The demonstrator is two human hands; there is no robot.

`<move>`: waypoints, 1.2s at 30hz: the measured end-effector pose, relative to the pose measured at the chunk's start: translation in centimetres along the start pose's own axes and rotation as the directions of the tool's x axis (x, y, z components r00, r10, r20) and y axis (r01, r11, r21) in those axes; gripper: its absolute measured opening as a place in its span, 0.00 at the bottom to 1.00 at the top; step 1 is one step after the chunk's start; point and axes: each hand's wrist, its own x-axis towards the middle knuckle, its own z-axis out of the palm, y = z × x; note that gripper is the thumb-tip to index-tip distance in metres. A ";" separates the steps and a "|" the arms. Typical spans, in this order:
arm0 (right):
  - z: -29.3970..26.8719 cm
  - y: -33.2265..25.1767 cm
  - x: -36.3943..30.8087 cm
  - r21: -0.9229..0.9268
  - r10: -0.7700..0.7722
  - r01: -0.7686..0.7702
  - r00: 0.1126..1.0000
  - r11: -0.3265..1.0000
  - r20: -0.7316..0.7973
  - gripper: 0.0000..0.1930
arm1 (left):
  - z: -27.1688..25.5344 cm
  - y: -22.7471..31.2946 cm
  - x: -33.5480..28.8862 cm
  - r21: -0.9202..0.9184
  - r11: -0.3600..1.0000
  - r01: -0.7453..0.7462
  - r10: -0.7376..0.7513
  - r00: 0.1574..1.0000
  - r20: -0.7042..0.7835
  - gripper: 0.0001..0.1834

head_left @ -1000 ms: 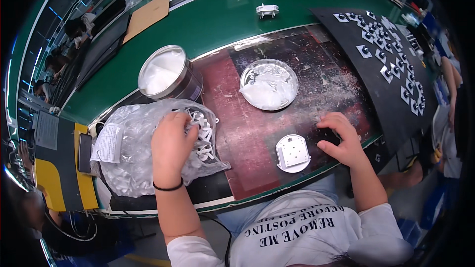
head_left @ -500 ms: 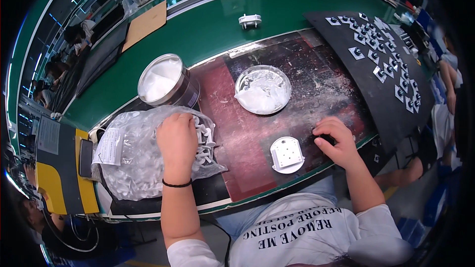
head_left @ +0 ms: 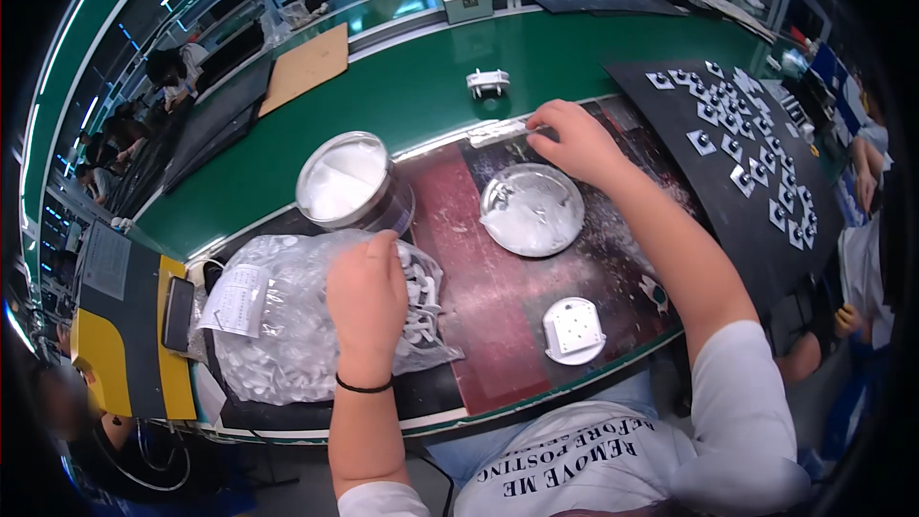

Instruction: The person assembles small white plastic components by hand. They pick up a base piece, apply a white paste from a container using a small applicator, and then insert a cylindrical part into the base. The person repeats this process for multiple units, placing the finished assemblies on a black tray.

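My left hand (head_left: 369,292) is curled at the mouth of a clear plastic bag (head_left: 287,354) full of white plastic parts. Its fingers are bent and slightly blurred, so whatever they hold stays hidden. Stretched toward the far edge of the dark red and black work mat (head_left: 459,325), my right hand (head_left: 579,144) has its thumb and forefinger apart and nothing visible between them. Just below it lies a round silver dish (head_left: 565,244) with a whitish, filmy mass. A white rounded plate with small holes (head_left: 574,330) rests near the front edge. Right of that is a small dark piece (head_left: 654,293).
A round tin (head_left: 349,182) with white contents stands behind the bag. On the green bench sits a white plastic assembly (head_left: 488,84). Several small white pieces with dark centres cover a black board (head_left: 708,191) at right. A phone (head_left: 177,314) leans at left.
My right hand has moved from beside the white plate to the mat's far edge, uncovering the small dark piece. My left hand stays at the bag. The whole view has shifted slightly.
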 end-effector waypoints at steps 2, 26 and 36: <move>2.5 1.4 3.5 -0.171 0.004 0.006 0.998 0.985 0.062 0.08 | -0.9 0.4 0.2 -0.037 0.997 0.071 -0.070 0.997 0.041 0.07; -4.1 2.6 -8.7 0.484 0.553 -0.580 0.805 0.655 0.216 0.17 | -0.6 3.1 -0.8 -0.379 0.924 -0.043 0.005 0.995 -0.102 0.12; -5.8 -0.3 -13.8 0.070 0.214 -0.203 0.941 0.977 -0.263 0.13 | 1.0 4.3 -2.1 -0.618 0.784 -0.055 -0.062 0.984 -0.166 0.15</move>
